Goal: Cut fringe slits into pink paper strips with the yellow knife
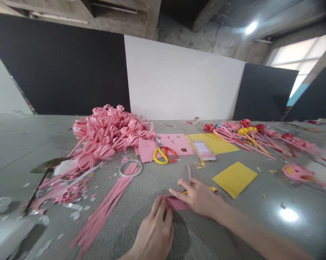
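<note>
A strip of pink paper (pixel 177 204) lies on the grey floor directly before me, its top edge slightly raised. My left hand (pixel 156 227) pinches the strip's left end, with its fingertips bent over the edge. Over the right end is my right hand (pixel 200 196), its fingers spread and stretched leftward; its thumb is hidden. A slim yellow tool (pixel 213 189) shows partly from behind the right hand, and I cannot make out its kind. Just beyond are scissors (pixel 165 153) with one yellow and one orange handle, lying on pink sheets (pixel 148 148).
Pink paper strips (pixel 105 213) and a roll of tape (pixel 130 168) lie left. Behind them rises a heap of pink paper lanterns (pixel 108 131). Yellow paper (pixel 235 179) and more paper lanterns (pixel 233 127) lie right. A white panel (pixel 184 79) stands behind.
</note>
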`<state>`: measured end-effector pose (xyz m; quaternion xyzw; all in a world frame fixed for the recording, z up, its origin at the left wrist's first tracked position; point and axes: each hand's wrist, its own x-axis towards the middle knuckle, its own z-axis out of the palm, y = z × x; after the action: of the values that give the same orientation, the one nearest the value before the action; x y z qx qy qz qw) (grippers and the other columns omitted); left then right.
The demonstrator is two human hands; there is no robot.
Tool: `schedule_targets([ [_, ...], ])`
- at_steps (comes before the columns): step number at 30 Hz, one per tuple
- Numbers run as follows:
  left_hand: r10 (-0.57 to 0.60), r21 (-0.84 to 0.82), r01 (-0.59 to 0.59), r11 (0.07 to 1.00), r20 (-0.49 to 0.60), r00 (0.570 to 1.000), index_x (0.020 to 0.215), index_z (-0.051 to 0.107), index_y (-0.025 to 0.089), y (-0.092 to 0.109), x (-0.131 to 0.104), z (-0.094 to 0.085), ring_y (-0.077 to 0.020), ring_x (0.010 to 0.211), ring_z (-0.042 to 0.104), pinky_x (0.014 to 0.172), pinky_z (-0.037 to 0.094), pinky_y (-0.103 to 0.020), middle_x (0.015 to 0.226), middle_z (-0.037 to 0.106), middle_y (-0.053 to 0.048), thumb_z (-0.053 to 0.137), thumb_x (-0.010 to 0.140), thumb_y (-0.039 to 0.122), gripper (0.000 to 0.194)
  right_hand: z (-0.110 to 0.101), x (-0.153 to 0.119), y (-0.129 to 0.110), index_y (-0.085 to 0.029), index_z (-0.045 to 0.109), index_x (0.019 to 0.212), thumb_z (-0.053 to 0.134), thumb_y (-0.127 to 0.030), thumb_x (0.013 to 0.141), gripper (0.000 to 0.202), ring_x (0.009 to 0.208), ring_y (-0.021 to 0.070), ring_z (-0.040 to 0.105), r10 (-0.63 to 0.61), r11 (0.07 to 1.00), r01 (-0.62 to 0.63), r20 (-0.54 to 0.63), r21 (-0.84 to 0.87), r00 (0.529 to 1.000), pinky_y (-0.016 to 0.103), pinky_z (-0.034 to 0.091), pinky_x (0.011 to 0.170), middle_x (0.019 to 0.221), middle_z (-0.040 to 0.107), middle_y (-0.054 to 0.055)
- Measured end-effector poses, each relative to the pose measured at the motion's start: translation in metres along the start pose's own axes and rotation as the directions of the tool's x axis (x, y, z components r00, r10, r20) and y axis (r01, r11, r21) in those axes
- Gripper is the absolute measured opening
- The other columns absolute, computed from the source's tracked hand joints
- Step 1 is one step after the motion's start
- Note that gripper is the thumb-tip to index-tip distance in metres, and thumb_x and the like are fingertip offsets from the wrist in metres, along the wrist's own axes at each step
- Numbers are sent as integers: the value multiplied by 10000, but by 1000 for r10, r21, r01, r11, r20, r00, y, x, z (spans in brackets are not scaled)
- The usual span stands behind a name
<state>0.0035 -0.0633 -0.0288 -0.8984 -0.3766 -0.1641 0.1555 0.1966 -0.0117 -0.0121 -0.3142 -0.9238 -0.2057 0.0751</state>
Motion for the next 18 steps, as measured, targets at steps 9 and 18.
schedule_targets([
  [9,-3,26,2,1000,44,999,931,580,58,1,1,-1,-294,1040,494,782,495,-340,1030,584,-165,406,709,59,282,-4,3,-4,-224,426,1214,381,-131,843,385,658,123,514,-18,998,18,1,-54,1000,313,398,691,1050,514,110],
  [18,-60,-5,61,998,121,991,1001,546,49,2,3,-1,-291,1052,484,772,500,-336,1067,560,-176,437,701,62,319,-10,5,-9,-226,454,1182,420,-155,834,357,676,125,523,34,999,-34,65,-13,997,304,395,690,1096,496,115],
])
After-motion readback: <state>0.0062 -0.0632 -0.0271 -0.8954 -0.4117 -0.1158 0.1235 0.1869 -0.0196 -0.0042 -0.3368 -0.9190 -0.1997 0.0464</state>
